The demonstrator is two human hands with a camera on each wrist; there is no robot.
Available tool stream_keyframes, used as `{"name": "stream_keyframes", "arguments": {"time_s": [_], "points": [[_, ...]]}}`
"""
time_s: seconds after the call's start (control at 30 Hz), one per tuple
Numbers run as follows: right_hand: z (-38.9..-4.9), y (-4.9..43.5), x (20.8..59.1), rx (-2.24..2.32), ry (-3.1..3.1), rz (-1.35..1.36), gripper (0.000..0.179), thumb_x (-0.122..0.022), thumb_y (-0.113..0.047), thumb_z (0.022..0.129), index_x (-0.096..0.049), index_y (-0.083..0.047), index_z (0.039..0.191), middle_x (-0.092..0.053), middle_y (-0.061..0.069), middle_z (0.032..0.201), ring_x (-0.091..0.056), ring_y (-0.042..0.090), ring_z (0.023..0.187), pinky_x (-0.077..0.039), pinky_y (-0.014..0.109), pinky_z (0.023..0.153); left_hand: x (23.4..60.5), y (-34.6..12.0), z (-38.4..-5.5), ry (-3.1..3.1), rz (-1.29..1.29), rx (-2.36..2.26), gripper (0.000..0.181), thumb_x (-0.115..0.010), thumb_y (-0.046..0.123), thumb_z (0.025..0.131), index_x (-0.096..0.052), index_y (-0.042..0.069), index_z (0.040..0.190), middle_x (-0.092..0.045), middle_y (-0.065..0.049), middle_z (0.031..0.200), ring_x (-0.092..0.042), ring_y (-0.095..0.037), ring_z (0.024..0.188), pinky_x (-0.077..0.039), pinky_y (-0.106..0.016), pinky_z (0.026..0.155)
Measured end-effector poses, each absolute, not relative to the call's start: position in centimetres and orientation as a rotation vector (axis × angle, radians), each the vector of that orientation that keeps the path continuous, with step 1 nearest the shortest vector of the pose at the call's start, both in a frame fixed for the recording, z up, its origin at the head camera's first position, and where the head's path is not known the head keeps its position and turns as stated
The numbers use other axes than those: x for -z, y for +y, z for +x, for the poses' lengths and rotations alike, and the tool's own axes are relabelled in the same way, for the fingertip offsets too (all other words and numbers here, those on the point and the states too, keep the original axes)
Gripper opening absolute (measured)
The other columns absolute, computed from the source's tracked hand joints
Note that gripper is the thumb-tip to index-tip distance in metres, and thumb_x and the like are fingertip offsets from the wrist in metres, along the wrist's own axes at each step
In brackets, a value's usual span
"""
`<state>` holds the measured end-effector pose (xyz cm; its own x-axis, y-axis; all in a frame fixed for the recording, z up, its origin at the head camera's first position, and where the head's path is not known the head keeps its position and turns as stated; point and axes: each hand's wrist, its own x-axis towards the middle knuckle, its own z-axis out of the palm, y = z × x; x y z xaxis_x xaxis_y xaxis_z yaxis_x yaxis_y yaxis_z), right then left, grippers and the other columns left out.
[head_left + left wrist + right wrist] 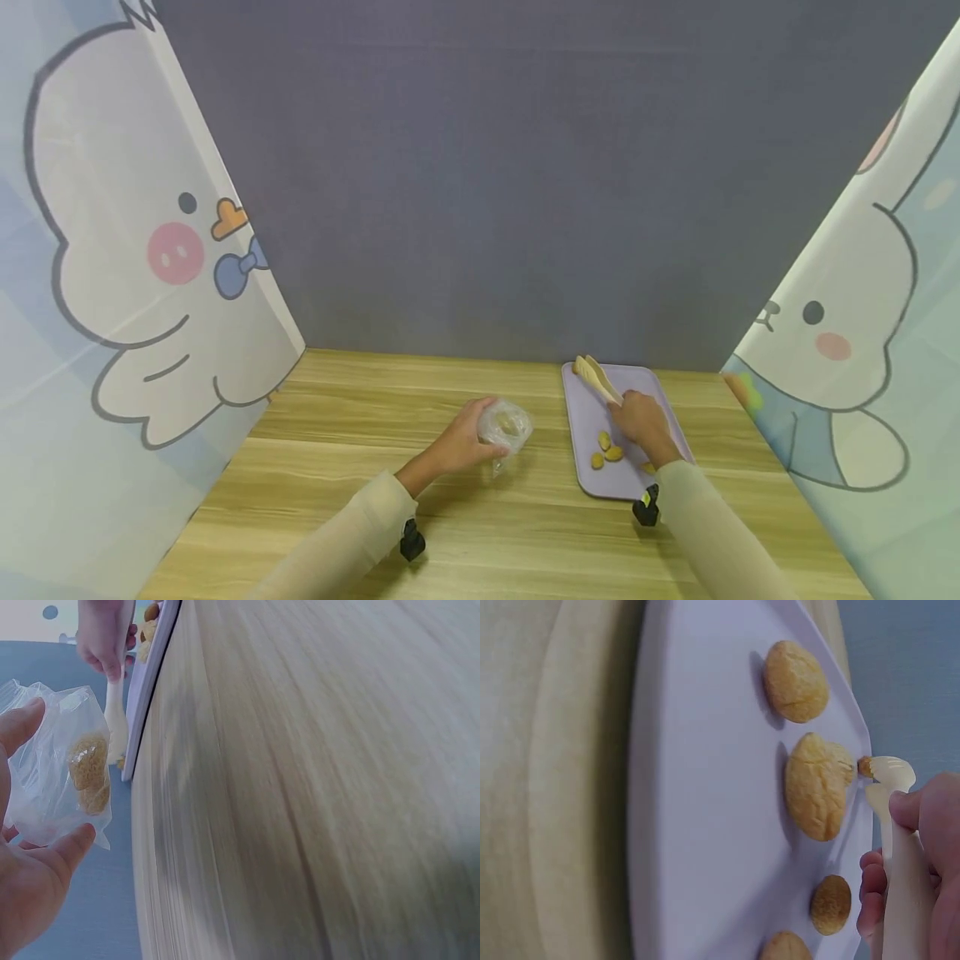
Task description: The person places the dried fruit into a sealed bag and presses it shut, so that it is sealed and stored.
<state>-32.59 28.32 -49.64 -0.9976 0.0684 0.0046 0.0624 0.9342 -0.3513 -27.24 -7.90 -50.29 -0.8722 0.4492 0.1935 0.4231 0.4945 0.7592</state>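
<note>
My left hand [459,442] holds a clear plastic bag [504,425] above the table, thumb and fingers on its sides. Inside the bag, golden-brown puffs [89,772] show through the film. With my right hand [643,419] I grip cream-coloured tongs [597,379] over the lavender tray [615,485]. The tong tips reach the tray's far left corner, where a small brown puff [865,766] sits right at them. Several wrinkled golden puffs [816,787] lie loose on the tray nearer to me.
The tray rests on the right part of a wood-grain table [330,467]. A grey wall [480,183] stands behind the table. Printed cartoon sheets flank it on both sides. Each wrist carries a small black camera mount [412,542].
</note>
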Motion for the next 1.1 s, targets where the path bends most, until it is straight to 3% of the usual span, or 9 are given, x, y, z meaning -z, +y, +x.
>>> {"name": "stream_keyframes", "arguments": {"time_s": [0.87, 1.1], "points": [[-33.02, 27.61, 50.14, -0.595, -3.092, -0.187, 0.039, -0.055, -0.034, 0.100, -0.065, 0.004, 0.100, -0.061, 0.013, 0.077, -0.056, 0.028, 0.069, -0.042, 0.038, 0.057, 50.21, -7.56, -27.46, 2.691, 0.799, -1.338, 0.091, -0.085, 0.031, 0.082, -0.036, 0.001, 0.153, -0.045, -0.019, 0.149, -0.055, -0.029, 0.121, -0.051, -0.043, 0.096], [-32.81, 27.94, 49.85, -0.600, -3.100, -0.184, 0.042, -0.054, -0.034, 0.102, -0.065, 0.007, 0.107, -0.062, 0.014, 0.080, -0.057, 0.028, 0.071, -0.042, 0.037, 0.058, 50.24, -7.54, -27.40, 2.697, 0.809, -1.326, 0.091, -0.085, 0.032, 0.083, -0.036, 0.000, 0.153, -0.045, -0.020, 0.149, -0.055, -0.030, 0.121, -0.051, -0.044, 0.096]]}}
